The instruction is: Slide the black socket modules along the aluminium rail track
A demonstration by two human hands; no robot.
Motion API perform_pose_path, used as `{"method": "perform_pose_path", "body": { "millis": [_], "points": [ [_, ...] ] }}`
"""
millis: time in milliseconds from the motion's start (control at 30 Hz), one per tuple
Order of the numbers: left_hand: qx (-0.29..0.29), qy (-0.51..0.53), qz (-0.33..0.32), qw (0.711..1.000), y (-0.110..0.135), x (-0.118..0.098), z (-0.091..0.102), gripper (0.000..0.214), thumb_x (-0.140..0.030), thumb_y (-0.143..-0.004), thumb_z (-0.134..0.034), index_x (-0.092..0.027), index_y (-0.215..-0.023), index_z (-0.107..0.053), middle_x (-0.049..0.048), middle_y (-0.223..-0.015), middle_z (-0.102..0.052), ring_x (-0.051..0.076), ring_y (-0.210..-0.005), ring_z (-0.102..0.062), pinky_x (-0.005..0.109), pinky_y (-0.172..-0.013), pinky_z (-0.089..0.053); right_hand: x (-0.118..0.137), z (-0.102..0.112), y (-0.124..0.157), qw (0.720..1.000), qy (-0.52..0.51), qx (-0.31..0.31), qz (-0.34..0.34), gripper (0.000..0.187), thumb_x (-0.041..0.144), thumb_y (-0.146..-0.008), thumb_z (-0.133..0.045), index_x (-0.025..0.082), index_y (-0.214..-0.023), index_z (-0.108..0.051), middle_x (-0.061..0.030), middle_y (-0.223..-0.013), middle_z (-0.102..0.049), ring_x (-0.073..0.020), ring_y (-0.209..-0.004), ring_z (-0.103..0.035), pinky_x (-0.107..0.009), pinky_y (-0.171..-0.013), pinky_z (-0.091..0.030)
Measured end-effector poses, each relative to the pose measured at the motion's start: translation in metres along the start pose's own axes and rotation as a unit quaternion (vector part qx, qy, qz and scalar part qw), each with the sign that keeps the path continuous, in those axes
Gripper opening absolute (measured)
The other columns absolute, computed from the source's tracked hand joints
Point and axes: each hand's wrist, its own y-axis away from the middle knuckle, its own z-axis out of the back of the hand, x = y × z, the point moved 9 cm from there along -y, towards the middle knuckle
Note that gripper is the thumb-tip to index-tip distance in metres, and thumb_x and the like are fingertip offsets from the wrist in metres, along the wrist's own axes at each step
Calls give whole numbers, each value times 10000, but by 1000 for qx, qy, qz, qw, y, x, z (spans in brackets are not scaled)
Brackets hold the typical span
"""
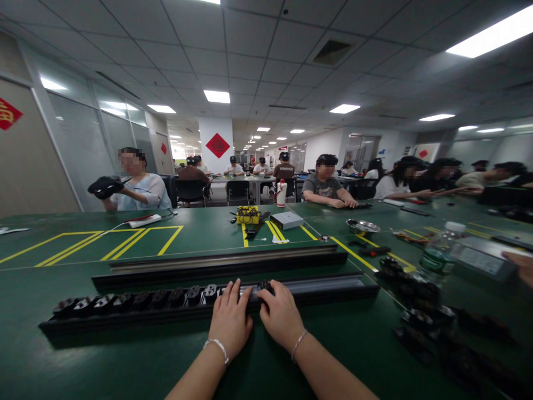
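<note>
A long black rail (333,290) lies across the green table in front of me, its left part filled with several black socket modules (125,301). My left hand (230,322) rests flat on the rail with its fingers stretched out beside the last modules. Just to its right, my right hand (280,316) has its fingers curled onto a black socket module (265,286) sitting in the rail. Both wrists wear thin bracelets. A second long black rail (220,262) lies parallel just behind.
Loose black socket modules (420,311) and a water bottle (437,251) lie at the right. A metal bowl (363,226), a grey box (287,220) and a yellow tool (248,214) sit farther back. Other people work at the far side and at tables behind.
</note>
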Motion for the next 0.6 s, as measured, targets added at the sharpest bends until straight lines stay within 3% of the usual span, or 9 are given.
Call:
{"method": "perform_pose_path", "body": {
  "millis": [200,300,400,500,600],
  "points": [
    [-12,3,-3,1000,0,-1,1,569,-223,-710,-458,-295,-1270,-396,25,-1425,-296,227,-1306,-225,398,-1006,-242,-2,-2,-1,1000,12,11,-11,235,291,-847,-415,277,-964,-618,-60,-1111,-541,-204,-1143,-407,-370,-953,-313],
    [-17,4,-3,1000,0,0,1,564,-223,-710,-463,-290,-1266,-402,30,-1422,-301,229,-1304,-229,398,-1004,-244,-6,-4,-3,1000,11,3,-19,284,289,-859,-401,292,-1089,-568,-56,-1094,-560,-196,-1130,-428,-360,-937,-329],
    [-23,10,-7,1000,0,-1,2,558,-226,-715,-464,-283,-1266,-403,37,-1417,-309,234,-1305,-227,405,-1002,-246,-9,-3,-5,999,4,-13,-30,369,301,-859,-403,241,-1216,-476,-69,-1115,-567,-188,-1111,-453,-346,-935,-334],
    [-17,8,-6,1000,0,-1,2,551,-230,-717,-463,-281,-1263,-407,38,-1421,-301,236,-1307,-222,407,-1006,-242,-16,-3,-8,998,-10,-14,-64,377,326,-851,-416,164,-1180,-500,-91,-1121,-573,-193,-1080,-479,-335,-929,-336],
    [-10,4,-2,1000,0,-2,3,547,-234,-718,-458,-282,-1260,-410,33,-1427,-290,232,-1309,-218,401,-1011,-237,-19,-2,-9,996,-28,-17,-89,321,320,-837,-443,167,-1096,-553,-74,-1078,-594,-191,-1041,-500,-320,-913,-340]
  ]
}}
